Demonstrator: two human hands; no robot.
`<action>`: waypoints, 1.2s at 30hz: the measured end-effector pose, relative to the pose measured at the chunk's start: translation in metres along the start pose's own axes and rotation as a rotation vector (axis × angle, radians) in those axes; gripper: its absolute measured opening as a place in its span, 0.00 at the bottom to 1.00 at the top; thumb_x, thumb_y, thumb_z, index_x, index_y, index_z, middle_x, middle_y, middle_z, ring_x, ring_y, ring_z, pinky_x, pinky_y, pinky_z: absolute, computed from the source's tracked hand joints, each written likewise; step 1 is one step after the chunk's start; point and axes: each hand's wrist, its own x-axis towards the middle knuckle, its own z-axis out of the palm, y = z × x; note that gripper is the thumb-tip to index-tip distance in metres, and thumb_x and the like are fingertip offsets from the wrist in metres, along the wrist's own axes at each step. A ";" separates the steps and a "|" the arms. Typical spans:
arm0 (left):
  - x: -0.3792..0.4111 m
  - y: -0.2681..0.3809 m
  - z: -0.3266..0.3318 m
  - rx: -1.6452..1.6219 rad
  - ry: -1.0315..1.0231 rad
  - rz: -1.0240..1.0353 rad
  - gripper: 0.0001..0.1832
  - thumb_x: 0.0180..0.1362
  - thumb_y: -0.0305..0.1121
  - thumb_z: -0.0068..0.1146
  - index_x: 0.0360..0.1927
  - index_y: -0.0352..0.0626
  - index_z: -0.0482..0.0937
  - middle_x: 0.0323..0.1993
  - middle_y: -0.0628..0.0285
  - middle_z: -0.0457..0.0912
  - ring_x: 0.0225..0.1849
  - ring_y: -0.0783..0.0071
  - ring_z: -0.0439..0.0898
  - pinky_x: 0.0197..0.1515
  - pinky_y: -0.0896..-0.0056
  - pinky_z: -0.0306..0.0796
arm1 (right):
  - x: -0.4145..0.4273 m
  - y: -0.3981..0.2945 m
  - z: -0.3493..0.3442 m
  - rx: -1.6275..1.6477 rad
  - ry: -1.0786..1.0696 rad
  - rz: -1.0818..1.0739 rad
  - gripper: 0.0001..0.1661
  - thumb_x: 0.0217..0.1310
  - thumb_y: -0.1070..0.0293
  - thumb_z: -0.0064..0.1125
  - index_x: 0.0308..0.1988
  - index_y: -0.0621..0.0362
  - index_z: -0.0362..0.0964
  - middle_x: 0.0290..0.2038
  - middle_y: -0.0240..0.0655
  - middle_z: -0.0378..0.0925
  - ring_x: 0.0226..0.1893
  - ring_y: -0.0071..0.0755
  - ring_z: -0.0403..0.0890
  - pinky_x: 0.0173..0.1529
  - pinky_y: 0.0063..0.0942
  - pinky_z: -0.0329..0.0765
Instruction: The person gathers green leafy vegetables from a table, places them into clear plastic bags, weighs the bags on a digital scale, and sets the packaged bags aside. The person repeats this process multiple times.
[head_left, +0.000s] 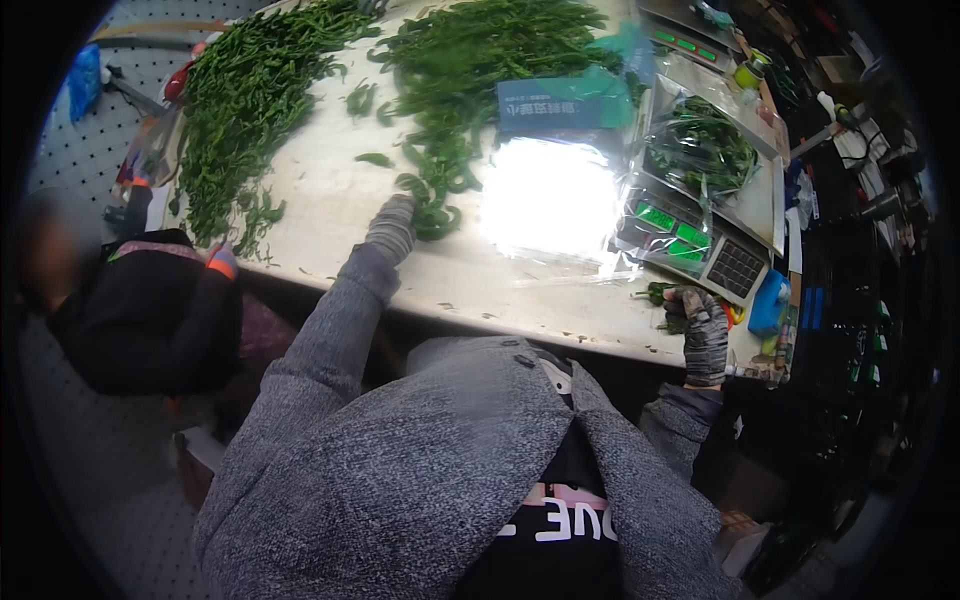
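Observation:
Gloved in grey knit, my left hand (391, 226) reaches onto the white table (322, 217) beside the near end of a heap of green peppers (442, 157); its fingers are partly hidden, so its grip does not show. My right hand (697, 322), in a similar striped glove, holds a few green peppers (654, 292) by the table's near right edge. Just beyond it stands a digital scale (720, 262) with lit green displays. On the scale's tray rests a clear plastic bag of green peppers (701, 146). Flat clear plastic with strong glare (551, 199) lies left of the scale.
A co-worker (150, 307) with orange-cuffed gloves is at the left, beside another large pepper heap (247, 112). A second scale (686, 41) stands at the far right. Blue-green printed packaging (562, 103) lies mid-table; a blue object (769, 302) sits near the right edge.

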 end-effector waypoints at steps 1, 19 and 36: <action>-0.002 -0.007 0.009 0.034 -0.070 0.047 0.17 0.46 0.24 0.48 0.42 0.44 0.72 0.47 0.52 0.69 0.48 0.53 0.70 0.51 0.64 0.64 | 0.000 -0.002 0.002 0.022 -0.002 -0.013 0.14 0.59 0.62 0.49 0.35 0.62 0.73 0.29 0.31 0.76 0.27 0.18 0.73 0.33 0.16 0.70; 0.014 0.156 -0.084 -1.234 -0.747 0.497 0.20 0.56 0.30 0.49 0.51 0.38 0.62 0.32 0.61 0.74 0.29 0.74 0.77 0.32 0.76 0.74 | 0.016 -0.064 0.064 -0.870 0.674 -0.851 0.30 0.48 0.62 0.61 0.51 0.58 0.61 0.46 0.38 0.68 0.48 0.36 0.69 0.48 0.33 0.70; 0.161 0.324 0.010 -1.043 -0.530 1.001 0.14 0.47 0.28 0.58 0.38 0.37 0.72 0.26 0.60 0.76 0.28 0.72 0.76 0.31 0.73 0.73 | 0.036 -0.069 0.047 -1.103 0.609 -0.413 0.19 0.47 0.66 0.54 0.42 0.59 0.69 0.28 0.44 0.76 0.27 0.44 0.77 0.34 0.35 0.74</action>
